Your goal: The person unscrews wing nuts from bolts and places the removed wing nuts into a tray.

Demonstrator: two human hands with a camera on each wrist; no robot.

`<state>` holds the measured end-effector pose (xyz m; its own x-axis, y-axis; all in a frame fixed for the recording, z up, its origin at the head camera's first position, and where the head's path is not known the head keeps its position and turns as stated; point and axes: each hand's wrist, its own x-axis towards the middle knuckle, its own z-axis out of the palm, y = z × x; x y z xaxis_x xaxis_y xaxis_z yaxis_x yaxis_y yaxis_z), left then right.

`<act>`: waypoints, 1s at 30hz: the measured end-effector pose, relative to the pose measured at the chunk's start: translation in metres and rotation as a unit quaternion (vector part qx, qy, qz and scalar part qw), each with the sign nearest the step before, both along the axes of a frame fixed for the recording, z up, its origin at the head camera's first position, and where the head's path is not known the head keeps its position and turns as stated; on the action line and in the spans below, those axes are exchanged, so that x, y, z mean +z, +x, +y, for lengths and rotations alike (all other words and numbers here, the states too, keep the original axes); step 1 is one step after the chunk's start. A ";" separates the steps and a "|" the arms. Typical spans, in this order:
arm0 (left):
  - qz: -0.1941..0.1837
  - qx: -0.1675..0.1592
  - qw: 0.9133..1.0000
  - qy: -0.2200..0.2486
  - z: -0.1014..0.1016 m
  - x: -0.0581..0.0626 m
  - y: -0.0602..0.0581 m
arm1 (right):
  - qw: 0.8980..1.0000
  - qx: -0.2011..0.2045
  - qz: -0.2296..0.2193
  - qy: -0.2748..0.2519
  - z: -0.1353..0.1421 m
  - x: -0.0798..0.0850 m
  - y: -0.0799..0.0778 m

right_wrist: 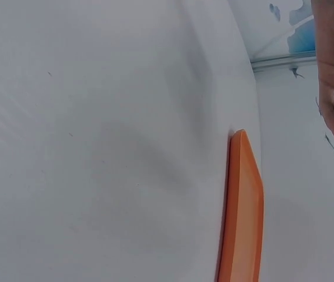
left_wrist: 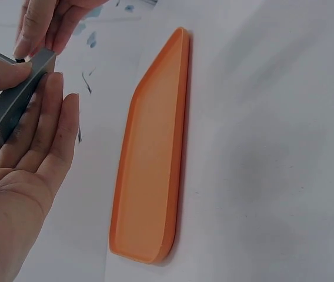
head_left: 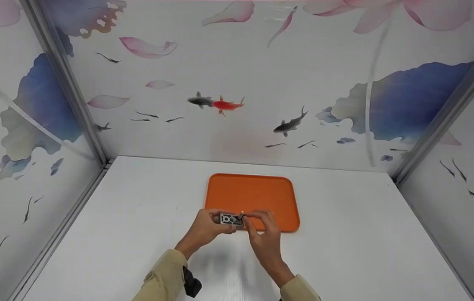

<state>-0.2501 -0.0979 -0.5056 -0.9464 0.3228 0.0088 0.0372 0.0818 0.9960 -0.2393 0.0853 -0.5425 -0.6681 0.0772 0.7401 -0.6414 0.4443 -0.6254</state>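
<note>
In the head view a small grey rectangular block with a hollowed, patterned face is held up over the front of an orange tray. My left hand grips it by the left end, thumb below and fingers behind. At its right end, my right hand pinches a small part that sticks up, mostly hidden by thumb and fingertip. The left wrist view shows the block's smooth dark side lying between left thumb and fingers, with right fingertips at its far end. In the right wrist view only a hand's edge shows.
The orange tray lies flat on the white table, with a low raised rim. White panels printed with fish and petals stand at the back and both sides, joined by grey metal posts.
</note>
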 end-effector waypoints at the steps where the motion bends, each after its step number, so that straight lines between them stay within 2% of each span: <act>1: 0.001 -0.001 1.000 0.002 0.000 0.000 0.000 | 1.000 0.001 -0.003 0.002 0.000 0.000 0.000; 8: 0.004 0.001 1.000 -0.005 0.001 -0.002 -0.001 | 1.000 0.001 -0.023 0.013 -0.001 0.003 0.003; 18: 0.000 0.001 1.000 -0.011 0.002 -0.004 -0.003 | 1.000 0.014 -0.019 0.021 -0.002 0.005 0.002; 30: -0.007 -0.002 1.000 0.005 0.002 -0.005 -0.001 | 0.999 0.021 -0.029 0.014 0.000 0.002 0.003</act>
<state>-0.2511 -0.0959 -0.5103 -0.9452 0.3265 -0.0019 0.0228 0.0719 0.9972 -0.2365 0.0852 -0.5408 -0.7124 0.0280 0.7012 -0.6226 0.4359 -0.6499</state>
